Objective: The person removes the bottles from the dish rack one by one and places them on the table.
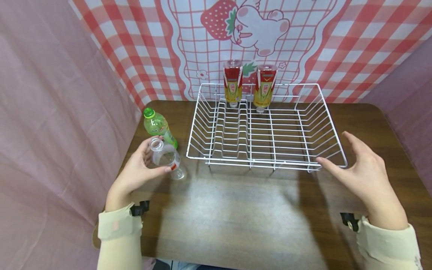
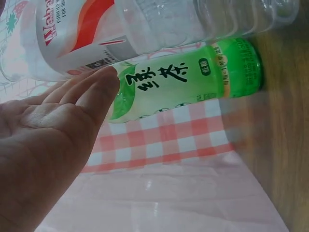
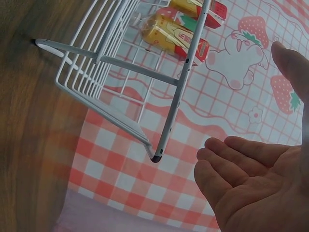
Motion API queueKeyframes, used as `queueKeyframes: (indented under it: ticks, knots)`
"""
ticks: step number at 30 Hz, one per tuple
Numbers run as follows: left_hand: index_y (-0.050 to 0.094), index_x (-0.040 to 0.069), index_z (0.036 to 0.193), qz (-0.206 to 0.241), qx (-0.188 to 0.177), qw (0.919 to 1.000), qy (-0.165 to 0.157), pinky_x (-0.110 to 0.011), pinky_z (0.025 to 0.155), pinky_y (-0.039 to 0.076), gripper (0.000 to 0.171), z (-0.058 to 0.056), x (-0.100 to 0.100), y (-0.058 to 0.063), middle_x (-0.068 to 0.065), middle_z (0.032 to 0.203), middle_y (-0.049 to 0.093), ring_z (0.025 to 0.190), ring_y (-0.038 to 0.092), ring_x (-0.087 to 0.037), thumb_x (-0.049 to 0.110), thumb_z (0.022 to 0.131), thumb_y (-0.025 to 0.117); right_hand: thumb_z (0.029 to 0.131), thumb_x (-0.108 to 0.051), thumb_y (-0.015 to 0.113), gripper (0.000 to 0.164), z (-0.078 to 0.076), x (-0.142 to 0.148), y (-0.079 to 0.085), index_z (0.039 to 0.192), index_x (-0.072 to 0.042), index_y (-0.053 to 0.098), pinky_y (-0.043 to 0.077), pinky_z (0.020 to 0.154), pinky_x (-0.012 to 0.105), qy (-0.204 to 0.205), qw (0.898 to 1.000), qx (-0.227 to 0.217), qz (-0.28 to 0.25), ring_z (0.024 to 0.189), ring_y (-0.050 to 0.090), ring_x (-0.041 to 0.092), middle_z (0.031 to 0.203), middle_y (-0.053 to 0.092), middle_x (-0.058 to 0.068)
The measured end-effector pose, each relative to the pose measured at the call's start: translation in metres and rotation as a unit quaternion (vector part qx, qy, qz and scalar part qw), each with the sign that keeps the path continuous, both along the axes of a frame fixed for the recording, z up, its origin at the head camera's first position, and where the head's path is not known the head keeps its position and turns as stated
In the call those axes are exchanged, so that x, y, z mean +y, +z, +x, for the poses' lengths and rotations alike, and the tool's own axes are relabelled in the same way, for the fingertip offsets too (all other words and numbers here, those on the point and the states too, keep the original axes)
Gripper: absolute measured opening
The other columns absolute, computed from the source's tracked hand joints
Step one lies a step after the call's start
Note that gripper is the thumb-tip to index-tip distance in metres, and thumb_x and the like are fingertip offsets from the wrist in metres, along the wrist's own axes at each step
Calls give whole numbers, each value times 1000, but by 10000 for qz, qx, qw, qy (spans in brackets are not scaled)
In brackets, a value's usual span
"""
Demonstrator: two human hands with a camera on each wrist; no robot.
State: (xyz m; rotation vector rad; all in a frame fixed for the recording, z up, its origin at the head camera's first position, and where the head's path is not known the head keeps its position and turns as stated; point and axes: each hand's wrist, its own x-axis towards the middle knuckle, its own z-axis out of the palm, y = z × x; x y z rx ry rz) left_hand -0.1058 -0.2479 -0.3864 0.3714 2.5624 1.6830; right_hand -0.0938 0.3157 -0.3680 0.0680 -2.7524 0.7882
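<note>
A clear plastic bottle [image 1: 165, 155] without a cap stands upright at the left of the table, a red-and-white label round it. My left hand [image 1: 140, 165] is spread about this bottle, thumb on the near side and fingers at the far side. In the left wrist view the fingers [image 2: 99, 89] are straight, with their tips right at the label. Just behind stands a green tea bottle [image 1: 158, 125] with a green cap. My right hand [image 1: 366, 168] hangs open beside the right end of a white wire dish rack [image 1: 287, 163], holding nothing.
Two bottles with red-and-yellow labels, one on the left [image 1: 233, 80] and one on the right [image 1: 265, 86], stand upside down at the rack's back. A red checked cloth [image 1: 152, 48] hangs behind the wooden table [image 1: 236, 225], with pink curtains [image 1: 50, 112] at the sides.
</note>
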Motion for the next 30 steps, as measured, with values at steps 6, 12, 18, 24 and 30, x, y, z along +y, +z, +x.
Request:
queueKeyframes:
  ticks: [6,12,18,24,30]
  knots:
    - [31,0,154,157,27,9998,149,-49,115,31,92,0,2,6,-21,151,45,139,41,-31,-3,80,85,78,-37,87,98,0,0,-1,154,2,39,31,103,71,7,10000,-43,3,129,43,55,145,47,33]
    - [30,-1,155,301,148,9992,237,-47,119,23,92,0,3,13,-16,158,36,147,29,-26,-4,81,84,78,-38,87,99,1,1,-2,154,3,38,30,103,72,16,9999,-106,34,130,42,55,145,46,33]
    - [27,-3,156,391,210,9986,277,-43,120,23,92,-1,4,16,-17,160,33,148,27,-27,-5,82,82,79,-38,87,99,1,1,-1,154,3,37,30,104,71,-7,9999,-133,62,130,42,55,146,45,33]
    - [25,-4,156,490,238,9981,298,-40,120,21,93,-1,4,21,-18,161,31,149,25,-28,-6,82,81,79,-38,87,100,2,1,0,155,2,36,29,105,71,-4,9999,-137,57,132,41,54,147,44,33]
    - [21,0,159,495,241,9981,293,-41,121,19,98,0,5,27,-15,164,25,150,22,-27,-5,82,81,78,-38,87,100,1,1,-1,154,3,37,29,105,71,18,9999,-97,60,131,41,55,146,45,33]
